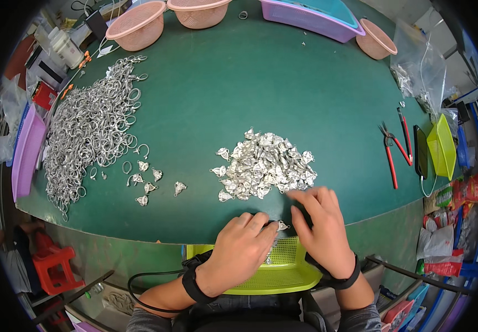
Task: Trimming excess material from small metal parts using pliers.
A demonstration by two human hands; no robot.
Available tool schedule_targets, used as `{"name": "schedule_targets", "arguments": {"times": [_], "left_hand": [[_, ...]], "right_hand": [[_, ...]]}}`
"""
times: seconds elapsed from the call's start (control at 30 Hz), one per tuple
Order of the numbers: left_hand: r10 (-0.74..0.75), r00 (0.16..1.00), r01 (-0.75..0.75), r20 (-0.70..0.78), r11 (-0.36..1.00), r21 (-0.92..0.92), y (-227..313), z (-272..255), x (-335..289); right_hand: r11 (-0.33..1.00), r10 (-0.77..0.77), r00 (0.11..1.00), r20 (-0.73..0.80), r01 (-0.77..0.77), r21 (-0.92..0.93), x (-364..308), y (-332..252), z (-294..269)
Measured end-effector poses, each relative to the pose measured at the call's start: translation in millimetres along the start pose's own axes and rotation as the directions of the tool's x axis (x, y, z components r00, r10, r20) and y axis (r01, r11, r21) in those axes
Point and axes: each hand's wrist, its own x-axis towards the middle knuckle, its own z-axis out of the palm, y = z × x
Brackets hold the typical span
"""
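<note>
My left hand (244,249) is at the near edge of the green table, its fingers pressed together on a small silver metal charm (283,226) that pokes out at the fingertips. My right hand (326,229) is beside it, thumb and index finger apart. Its index fingertip reaches the near right edge of a heap of similar silver charms (264,166); whether it touches one, I cannot tell. Below the table edge, a yellow-green basket (291,282) lies under my hands, and a few silver pieces (269,259) show at its far side.
A large pile of silver rings (92,119) covers the left, with several loose charms (150,187) near it. Red-handled pliers (391,160) and a black phone (420,152) lie right. Pink baskets (136,27) and a purple tray (311,22) line the far edge.
</note>
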Motion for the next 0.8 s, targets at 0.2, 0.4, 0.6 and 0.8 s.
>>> {"name": "schedule_targets", "arguments": {"times": [0.2,0.4,0.6,0.8], "left_hand": [[-0.073,0.997,0.074,0.025,0.997,-0.032,-0.9,-9.7,-4.6],[-0.085,0.995,0.085,0.047,0.996,-0.005,-0.9,-10.9,-1.8],[-0.143,0.989,0.145,0.029,0.989,-0.04,0.5,-14.1,1.8],[-0.08,0.995,0.081,0.066,0.997,-0.011,-2.0,-13.1,1.6]], "right_hand": [[0.995,-0.016,0.996,0.093,0.025,-0.092,-13.2,5.6,-4.6],[1.0,-0.017,0.996,0.085,0.019,-0.016,-15.5,5.3,1.8],[0.999,-0.039,0.983,0.178,0.032,0.043,-20.5,4.1,-4.6],[0.998,0.051,0.999,0.017,-0.051,-0.049,-10.0,13.9,-8.8]]}}
